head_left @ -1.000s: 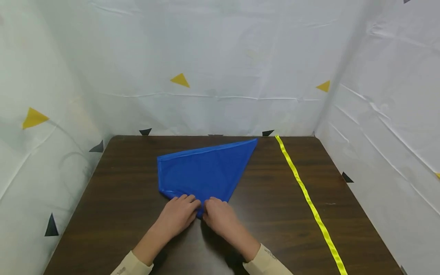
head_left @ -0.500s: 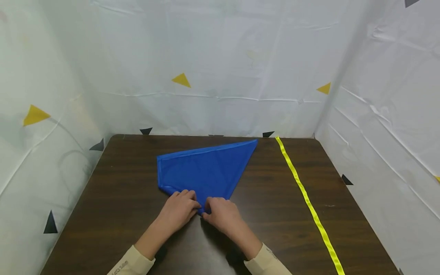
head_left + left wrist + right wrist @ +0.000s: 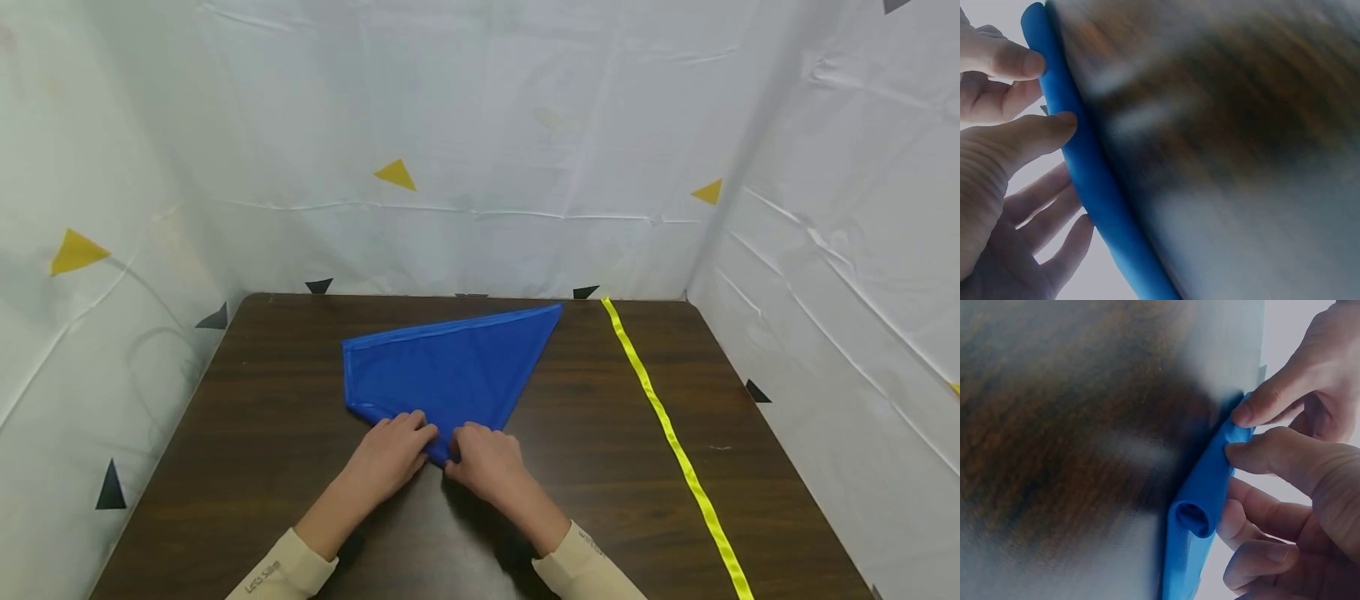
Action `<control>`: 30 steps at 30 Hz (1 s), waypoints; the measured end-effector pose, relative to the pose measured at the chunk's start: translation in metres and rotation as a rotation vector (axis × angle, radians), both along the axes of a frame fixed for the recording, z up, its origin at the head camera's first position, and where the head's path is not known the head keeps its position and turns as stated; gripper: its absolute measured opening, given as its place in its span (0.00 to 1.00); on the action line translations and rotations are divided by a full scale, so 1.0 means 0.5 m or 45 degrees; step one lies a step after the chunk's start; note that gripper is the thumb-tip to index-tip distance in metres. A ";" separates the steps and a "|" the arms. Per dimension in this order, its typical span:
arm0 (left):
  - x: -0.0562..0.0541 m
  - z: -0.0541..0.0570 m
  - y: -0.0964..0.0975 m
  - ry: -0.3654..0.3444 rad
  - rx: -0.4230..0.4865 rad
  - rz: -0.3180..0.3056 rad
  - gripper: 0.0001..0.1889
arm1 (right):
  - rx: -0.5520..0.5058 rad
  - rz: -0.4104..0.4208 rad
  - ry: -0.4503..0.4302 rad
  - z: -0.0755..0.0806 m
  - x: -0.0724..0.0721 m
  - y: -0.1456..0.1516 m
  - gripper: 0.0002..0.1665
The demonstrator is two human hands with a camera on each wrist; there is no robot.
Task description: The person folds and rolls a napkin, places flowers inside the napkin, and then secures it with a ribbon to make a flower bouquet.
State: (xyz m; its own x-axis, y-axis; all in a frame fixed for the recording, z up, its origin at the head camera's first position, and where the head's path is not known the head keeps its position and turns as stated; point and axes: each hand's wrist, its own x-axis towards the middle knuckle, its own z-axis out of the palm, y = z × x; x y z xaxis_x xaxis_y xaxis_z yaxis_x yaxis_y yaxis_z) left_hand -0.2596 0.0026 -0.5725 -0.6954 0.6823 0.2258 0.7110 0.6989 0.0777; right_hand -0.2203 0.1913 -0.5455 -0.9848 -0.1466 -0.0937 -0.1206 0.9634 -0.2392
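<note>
White creased sheeting (image 3: 45,350): along the left, top and right of the frame. On it at far left, a yellow triangle (image 3: 77,252), with a tall black triangle (image 3: 111,487) below, toward the lower left.

Rectangular dark brown wood-grain table (image 3: 255,425): lower half of the frame.

Left cream sleeve with dark lettering (image 3: 288,568): bottom edge, left of centre.

Left hand (image 3: 390,458): lower centre-left; grasping the cloth's near edge, thumb on top and fingers beneath in the left wrist view.

Flat blue fabric cloth with a stitched border (image 3: 450,367): centre of the frame, on the table, tapering to a point at upper right. Its near edge forms a roll (image 3: 1209,481), the curled open end visible in the right wrist view.

Right hand (image 3: 489,468): lower centre, just beside the left; pinching the same roll between thumb and fingers.

Right cream sleeve (image 3: 588,571): bottom edge, right of centre.

Narrow shiny yellow strip (image 3: 667,421): on the table, right of the cloth and apart from it, running from the table's far edge to lower right.
</note>
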 end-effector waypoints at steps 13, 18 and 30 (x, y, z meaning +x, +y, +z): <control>-0.030 0.000 0.007 -0.115 -0.014 0.027 0.03 | 0.034 0.059 0.052 0.003 -0.001 0.006 0.13; -0.034 0.004 0.008 -0.114 -0.010 -0.003 0.04 | 0.047 0.040 0.089 0.009 -0.001 0.000 0.11; -0.047 -0.004 -0.017 -0.024 0.052 -0.156 0.13 | 0.093 0.005 0.030 0.011 -0.012 0.007 0.15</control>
State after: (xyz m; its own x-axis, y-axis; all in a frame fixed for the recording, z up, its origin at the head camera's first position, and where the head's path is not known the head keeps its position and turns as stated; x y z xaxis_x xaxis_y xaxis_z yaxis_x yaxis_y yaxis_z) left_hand -0.2830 -0.0057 -0.5744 -0.6117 0.7529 0.2428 0.7890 0.6029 0.1181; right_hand -0.2263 0.1950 -0.5401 -0.9862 -0.1442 -0.0813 -0.1293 0.9778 -0.1651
